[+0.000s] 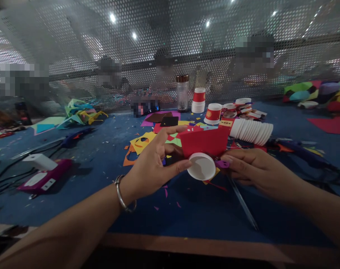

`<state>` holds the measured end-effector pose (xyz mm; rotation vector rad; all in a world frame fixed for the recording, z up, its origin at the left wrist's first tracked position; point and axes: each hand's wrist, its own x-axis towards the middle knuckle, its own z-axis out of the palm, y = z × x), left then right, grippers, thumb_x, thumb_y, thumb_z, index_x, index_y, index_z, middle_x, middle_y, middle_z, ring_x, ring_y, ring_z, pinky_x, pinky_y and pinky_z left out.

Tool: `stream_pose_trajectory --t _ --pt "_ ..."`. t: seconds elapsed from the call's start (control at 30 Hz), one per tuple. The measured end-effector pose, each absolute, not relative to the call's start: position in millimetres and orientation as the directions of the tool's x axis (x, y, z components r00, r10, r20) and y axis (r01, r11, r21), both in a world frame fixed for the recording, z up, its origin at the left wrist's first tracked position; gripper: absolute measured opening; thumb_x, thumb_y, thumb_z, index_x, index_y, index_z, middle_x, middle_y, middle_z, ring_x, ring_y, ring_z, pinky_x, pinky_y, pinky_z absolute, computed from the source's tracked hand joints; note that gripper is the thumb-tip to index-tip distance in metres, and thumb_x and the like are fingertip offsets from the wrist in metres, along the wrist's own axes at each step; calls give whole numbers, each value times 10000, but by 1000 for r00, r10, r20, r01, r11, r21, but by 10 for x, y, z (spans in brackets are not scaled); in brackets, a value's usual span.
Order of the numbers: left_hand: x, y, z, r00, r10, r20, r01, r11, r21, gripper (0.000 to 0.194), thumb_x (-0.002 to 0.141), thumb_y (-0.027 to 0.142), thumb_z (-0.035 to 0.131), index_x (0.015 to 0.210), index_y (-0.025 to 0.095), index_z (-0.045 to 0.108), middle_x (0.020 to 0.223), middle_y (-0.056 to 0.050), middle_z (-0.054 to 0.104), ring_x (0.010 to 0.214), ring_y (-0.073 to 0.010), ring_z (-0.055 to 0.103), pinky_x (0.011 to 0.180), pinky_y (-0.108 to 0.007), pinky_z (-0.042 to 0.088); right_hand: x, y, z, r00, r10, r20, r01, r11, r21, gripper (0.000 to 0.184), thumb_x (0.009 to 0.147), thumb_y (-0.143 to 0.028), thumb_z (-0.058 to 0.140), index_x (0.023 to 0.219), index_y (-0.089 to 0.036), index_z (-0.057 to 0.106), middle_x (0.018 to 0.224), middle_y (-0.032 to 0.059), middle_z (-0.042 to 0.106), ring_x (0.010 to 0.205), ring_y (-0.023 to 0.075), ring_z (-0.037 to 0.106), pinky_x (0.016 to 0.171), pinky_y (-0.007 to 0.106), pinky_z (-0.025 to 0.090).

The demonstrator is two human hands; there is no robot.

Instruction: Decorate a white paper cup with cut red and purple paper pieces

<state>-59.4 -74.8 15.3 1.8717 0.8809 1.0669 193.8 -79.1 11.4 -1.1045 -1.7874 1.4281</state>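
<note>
The left hand [154, 166] lays its thumb on the white cup [201, 167], before red paper [205, 142] — whether it grips, I cannot tell. The right hand [255, 164] pinches a purple piece [222, 164] beside it; a steady cup and light pinch should avoid creases.

Bottle [182, 95] on table [209, 218] behind cup [201, 168]

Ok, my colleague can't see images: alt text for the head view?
Left hand touching a round white piece with red paper beyond it; right hand pinching a purple cutout. Farther back, paper cups and scraps on a blue table.
</note>
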Motion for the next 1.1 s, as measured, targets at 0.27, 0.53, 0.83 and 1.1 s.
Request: stream_pose_trajectory --t 0.27,0.53,0.83,1.1 --pt "-571 -727 173 307 886 347 84 -389 917 748 775 218 864 1372 198 414 819 31 735 800 -155 739 721 -263 561 1934 -808 147 -407 912 -56 324 87 -942 639 768 -837 643 697 -207 567 612 -48 402 509 86 350 429 218 252" --pt "-581 -724 177 326 886 331 111 -383 917 749 766 249 873 1374 201 439 782 29 730 804 -184 750 721 -290 559 1928 -802 164 -434 900 -41 350 126 -928 663 774 -861 604 660 -213 528 588 -58 356 483 83 318 401 219 224" --pt "-614 -698 179 375 885 276 101 -335 937 766 793 240 850 1409 206 396 802 22 739 824 -175 740 704 -276 514 1985 -764 120 -474 880 36 375 239 -896 611 876 -777 570 656 -207 579 558 -54 350 468 86 284 391 233 209" --pt "-572 -689 79 498 865 64 -59 -40 997 595 800 220 833 1273 232 473 948 -24 714 923 -177 710 805 -303 553 1947 -794 165 -430 902 -22 394 166 -904 650 793 -845 598 721 -200 624 641 -10 499 510 98 396 408 221 276"
